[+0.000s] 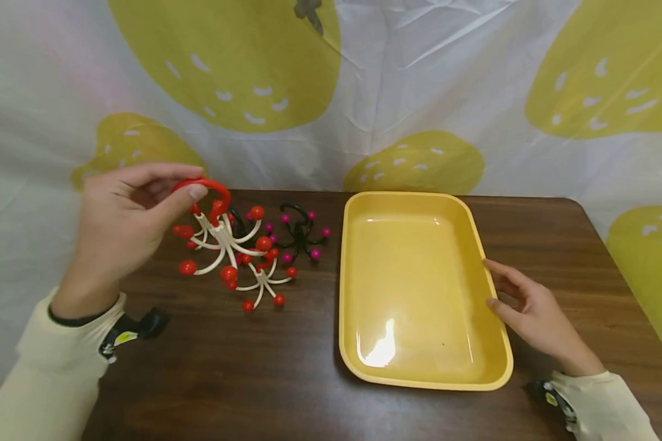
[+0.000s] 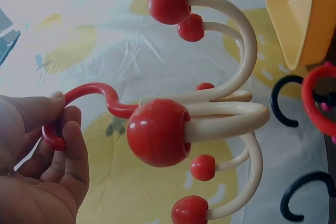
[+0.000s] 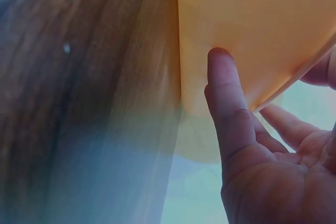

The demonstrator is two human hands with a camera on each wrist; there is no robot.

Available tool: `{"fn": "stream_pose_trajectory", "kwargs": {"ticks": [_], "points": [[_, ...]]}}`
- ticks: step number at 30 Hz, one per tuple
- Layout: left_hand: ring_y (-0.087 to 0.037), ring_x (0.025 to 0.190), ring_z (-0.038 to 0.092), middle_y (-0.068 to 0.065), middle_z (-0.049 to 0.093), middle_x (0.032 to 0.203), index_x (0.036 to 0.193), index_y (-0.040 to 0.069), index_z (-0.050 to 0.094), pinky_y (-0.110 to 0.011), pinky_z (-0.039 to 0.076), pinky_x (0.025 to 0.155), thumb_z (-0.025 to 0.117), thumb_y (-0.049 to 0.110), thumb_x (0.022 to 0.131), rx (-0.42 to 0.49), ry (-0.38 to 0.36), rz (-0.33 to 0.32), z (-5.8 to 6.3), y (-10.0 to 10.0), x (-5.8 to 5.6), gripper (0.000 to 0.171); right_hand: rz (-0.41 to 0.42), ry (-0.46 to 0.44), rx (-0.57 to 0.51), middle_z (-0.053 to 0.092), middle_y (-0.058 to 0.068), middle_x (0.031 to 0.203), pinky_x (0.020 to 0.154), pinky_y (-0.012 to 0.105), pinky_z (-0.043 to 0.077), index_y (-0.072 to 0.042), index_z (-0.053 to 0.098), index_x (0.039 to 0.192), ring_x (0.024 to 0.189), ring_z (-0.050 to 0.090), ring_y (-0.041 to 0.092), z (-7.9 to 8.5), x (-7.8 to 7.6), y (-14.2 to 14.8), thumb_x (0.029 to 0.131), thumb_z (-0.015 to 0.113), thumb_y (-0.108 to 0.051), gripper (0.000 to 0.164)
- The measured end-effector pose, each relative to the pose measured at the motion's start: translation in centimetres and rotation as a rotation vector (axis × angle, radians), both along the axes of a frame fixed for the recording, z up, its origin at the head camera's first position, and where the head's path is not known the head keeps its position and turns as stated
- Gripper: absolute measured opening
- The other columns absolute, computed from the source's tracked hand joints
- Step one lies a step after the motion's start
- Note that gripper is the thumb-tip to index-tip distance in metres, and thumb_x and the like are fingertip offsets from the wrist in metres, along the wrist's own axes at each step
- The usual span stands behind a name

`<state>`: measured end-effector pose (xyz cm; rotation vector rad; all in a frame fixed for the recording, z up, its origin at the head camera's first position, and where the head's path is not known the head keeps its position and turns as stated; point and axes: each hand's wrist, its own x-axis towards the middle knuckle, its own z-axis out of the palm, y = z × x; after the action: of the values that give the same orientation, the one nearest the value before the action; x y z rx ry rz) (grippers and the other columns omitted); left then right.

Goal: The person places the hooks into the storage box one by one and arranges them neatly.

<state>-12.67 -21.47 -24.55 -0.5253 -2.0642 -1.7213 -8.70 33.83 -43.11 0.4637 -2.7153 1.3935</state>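
1. My left hand (image 1: 127,223) is pinching the red crook of a red-and-cream hanger (image 1: 222,236) between thumb and fingers, out to the left of the yellow tray (image 1: 408,288).
2. That hanger is dangling above the table (image 1: 243,380), left of the tray; its cream arms are curving outward and upward, each visible tip ending in a red ball.
3. My right hand (image 1: 535,309) is resting at the tray's right side, its fingers fairly straight and spread a little: thumb and forefinger are touching the rim, while one finger is pressing flat against the outer wall, as the right wrist view is showing.
4. A second red-and-cream hanger (image 1: 262,278) is sitting on the table left of the tray, between it and the raised one.
5. A black hanger with pink balls (image 1: 300,236) is sitting just left of the tray, towards its far end.
6. Another black hanger (image 1: 236,218) is sitting farther left of the tray, and the raised hanger is partly hiding it.
7. A pale curtain (image 1: 386,92) with big yellow fruit shapes is hanging beyond the tray's far edge.
8. I'm wearing cream sleeves (image 1: 55,373), one reaching in on each side of the tray.
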Motion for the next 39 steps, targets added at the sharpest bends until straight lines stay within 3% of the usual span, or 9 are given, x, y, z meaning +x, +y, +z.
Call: {"fn": "stream_pose_trajectory", "kwargs": {"ticks": [3, 6, 13, 20, 27, 39], "points": [[-0.006, 0.070, 0.071, 0.001, 0.082, 0.090, 0.107, -0.007, 0.080, -0.013, 0.055, 0.064, 0.083, -0.007, 0.086, -0.019, -0.014, 0.007, 0.2, 0.9, -0.5, 0.022, 0.009, -0.002, -0.019, 0.061, -0.017, 0.136, 0.082, 0.012, 0.058, -0.005, 0.049, 0.157, 0.113, 0.062, -0.010, -0.1, -0.3, 0.0, 0.096, 0.069, 0.008, 0.066], [-0.006, 0.067, 0.069, 0.003, 0.082, 0.088, 0.108, -0.002, 0.081, -0.015, 0.053, 0.061, 0.083, -0.004, 0.088, -0.098, -0.023, 0.026, 0.4, 2.1, -0.9, 0.021, 0.018, -0.004, -0.031, 0.061, -0.015, 0.136, 0.085, 0.012, 0.057, -0.003, 0.048, 0.156, 0.113, 0.063, -0.008, -0.1, -0.5, 0.0, 0.096, 0.068, 0.009, 0.065], [-0.009, 0.070, 0.072, 0.003, 0.082, 0.091, 0.110, 0.004, 0.082, -0.018, 0.046, 0.054, 0.083, 0.004, 0.091, -0.171, -0.037, -0.044, 0.7, 4.8, -1.9, 0.020, 0.044, 0.002, -0.052, 0.063, -0.013, 0.134, 0.086, 0.011, 0.056, 0.000, 0.047, 0.156, 0.113, 0.064, -0.007, -0.4, -0.9, 0.1, 0.096, 0.066, 0.011, 0.064], [-0.014, 0.083, 0.077, 0.001, 0.082, 0.103, 0.114, 0.006, 0.081, -0.019, 0.056, 0.068, 0.081, 0.015, 0.095, -0.230, -0.043, -0.104, 1.0, 7.6, -2.8, 0.021, 0.072, 0.000, -0.115, 0.063, -0.016, 0.139, 0.089, 0.011, 0.055, 0.002, 0.045, 0.157, 0.117, 0.064, -0.005, -0.8, -1.2, 0.4, 0.096, 0.064, 0.015, 0.065], [-0.015, 0.084, 0.076, -0.008, 0.081, 0.107, 0.114, 0.005, 0.081, -0.022, 0.058, 0.071, 0.080, 0.011, 0.095, -0.236, -0.009, -0.181, 0.4, 10.6, -4.2, 0.020, 0.071, -0.022, -0.136, 0.062, -0.016, 0.140, 0.090, 0.011, 0.056, 0.001, 0.044, 0.157, 0.119, 0.063, -0.007, -0.9, -1.5, 0.4, 0.097, 0.063, 0.013, 0.065], [-0.012, 0.086, 0.077, -0.004, 0.082, 0.104, 0.114, 0.009, 0.081, -0.028, 0.063, 0.080, 0.080, 0.016, 0.096, -0.297, -0.084, -0.288, -0.8, 16.2, -7.1, 0.019, 0.074, -0.028, -0.135, 0.064, -0.017, 0.136, 0.086, 0.013, 0.057, 0.001, 0.044, 0.157, 0.116, 0.065, -0.006, -0.9, -2.1, 1.0, 0.096, 0.065, 0.013, 0.066]]}}
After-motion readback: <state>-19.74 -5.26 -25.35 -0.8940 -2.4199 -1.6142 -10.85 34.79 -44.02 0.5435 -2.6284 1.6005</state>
